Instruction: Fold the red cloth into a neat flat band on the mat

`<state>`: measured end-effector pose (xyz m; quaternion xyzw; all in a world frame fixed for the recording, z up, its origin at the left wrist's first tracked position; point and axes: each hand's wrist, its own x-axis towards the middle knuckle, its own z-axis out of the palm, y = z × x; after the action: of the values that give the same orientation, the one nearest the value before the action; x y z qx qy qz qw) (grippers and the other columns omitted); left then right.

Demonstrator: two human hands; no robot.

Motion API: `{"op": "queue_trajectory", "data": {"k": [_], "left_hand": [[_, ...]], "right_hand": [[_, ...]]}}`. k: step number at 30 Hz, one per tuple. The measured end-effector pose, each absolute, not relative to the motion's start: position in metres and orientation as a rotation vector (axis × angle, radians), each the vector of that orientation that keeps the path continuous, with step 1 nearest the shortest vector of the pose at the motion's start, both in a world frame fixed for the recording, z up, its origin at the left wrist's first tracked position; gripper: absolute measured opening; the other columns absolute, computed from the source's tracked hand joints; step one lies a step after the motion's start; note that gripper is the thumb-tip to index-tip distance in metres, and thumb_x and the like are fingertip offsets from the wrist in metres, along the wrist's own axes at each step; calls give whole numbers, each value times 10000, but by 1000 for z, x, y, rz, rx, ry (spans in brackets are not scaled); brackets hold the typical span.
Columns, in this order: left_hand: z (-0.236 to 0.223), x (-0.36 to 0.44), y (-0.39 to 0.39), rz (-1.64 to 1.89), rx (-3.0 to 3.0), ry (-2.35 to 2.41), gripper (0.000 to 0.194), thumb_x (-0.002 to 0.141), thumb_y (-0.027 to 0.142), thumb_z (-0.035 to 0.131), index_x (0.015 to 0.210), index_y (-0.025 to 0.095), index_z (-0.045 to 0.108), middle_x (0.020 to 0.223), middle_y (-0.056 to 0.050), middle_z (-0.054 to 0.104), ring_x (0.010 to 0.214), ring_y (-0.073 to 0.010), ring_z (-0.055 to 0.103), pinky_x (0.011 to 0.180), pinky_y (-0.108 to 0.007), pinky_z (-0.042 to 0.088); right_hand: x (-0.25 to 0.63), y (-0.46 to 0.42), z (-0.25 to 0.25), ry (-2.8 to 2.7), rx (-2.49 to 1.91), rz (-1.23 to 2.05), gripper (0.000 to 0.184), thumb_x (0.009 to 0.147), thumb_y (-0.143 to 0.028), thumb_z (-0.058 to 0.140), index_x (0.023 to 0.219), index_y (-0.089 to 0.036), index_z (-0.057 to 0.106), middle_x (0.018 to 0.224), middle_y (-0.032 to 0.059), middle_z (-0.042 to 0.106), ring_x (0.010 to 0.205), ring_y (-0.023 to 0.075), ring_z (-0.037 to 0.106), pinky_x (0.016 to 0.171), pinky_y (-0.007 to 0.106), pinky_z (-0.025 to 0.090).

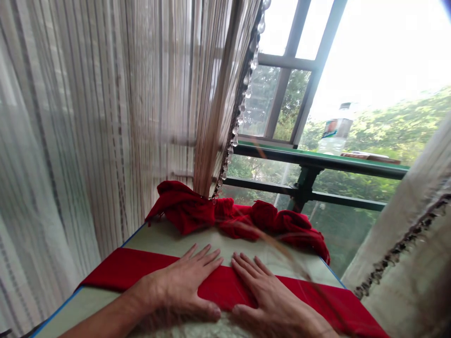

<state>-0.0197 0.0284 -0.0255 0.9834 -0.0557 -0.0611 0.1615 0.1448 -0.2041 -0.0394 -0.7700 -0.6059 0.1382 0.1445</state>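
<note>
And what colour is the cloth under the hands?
The flat cloth is plain red, seen in the head view.

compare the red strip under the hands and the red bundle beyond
The red strip lies flat and smooth; the red bundle is crumpled and heaped. The left hand and right hand rest on the red strip; the red bundle lies beyond them, untouched. Both are red cloth on the pale surface.

Plain red cloth strip (139,270), blue-edged pale table (197,241), dark-striped sheer curtain (141,94)
</note>
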Motion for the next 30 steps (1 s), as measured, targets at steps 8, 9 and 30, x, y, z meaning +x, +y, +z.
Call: {"op": "queue_trajectory", "data": {"k": [8, 9, 30], "left_hand": [[-9, -18, 21, 69, 2778, -70, 602, 1079, 519, 554, 1606, 227, 539, 1688, -96, 498, 1571, -351, 419, 1328, -497, 266], [-8, -17, 20, 142, 2779, -77, 520, 1069, 476, 571, 1530, 240, 618, 1599, -81, 600, 1493, -335, 516, 1291, -453, 334], [-6, -17, 5, 154, 2690, -164, 83, 909, 300, 783, 954, 234, 757, 994, -3, 730, 839, -196, 670, 721, -280, 436]], "right_hand": [[131, -191, -41, -1778, -2164, 263, 810, 1026, -551, 574, 1693, -167, 321, 1768, 139, 287, 1658, 348, 216, 1352, 634, 150], [129, -190, -43, -1790, -2153, 272, 810, 1021, -543, 588, 1693, -177, 324, 1769, 125, 292, 1658, 344, 218, 1354, 626, 152], [123, -188, -37, -1748, -2270, 360, 763, 1051, -534, 486, 1656, -77, 396, 1764, 179, 306, 1657, 349, 229, 1358, 605, 174]]}}
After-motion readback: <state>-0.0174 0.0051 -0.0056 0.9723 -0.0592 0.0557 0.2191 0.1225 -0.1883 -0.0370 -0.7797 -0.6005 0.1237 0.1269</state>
